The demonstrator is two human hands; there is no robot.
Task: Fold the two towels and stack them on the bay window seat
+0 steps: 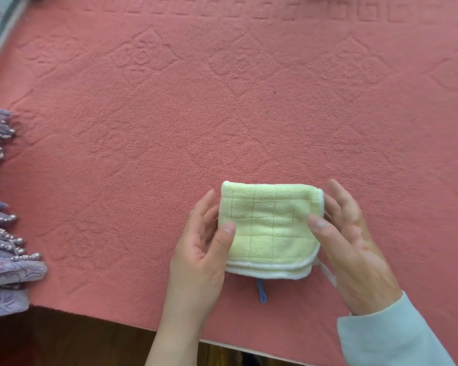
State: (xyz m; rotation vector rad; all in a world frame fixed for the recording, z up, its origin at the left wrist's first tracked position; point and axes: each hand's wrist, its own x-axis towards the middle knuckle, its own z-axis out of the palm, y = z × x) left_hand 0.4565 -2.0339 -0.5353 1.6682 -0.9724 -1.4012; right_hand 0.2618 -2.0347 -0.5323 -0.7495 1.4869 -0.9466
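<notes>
A small yellow-green towel [270, 228] with white trim lies folded into a thick square on the pink seat mat [222, 114], near its front edge. My left hand [198, 260] holds the towel's left side, thumb on top and fingers along the edge. My right hand [354, 249] holds the right side the same way, thumb on top. A short blue loop [261, 291] sticks out from under the towel's near edge, and a white loop [328, 273] shows beside my right palm. No second towel is plainly visible.
Purple curtain fabric with beaded tassels [3, 247] hangs over the mat's left side. The mat's front edge [90, 311] drops to a dark wooden floor [64, 339]. A window frame [0, 30] runs along the far left corner.
</notes>
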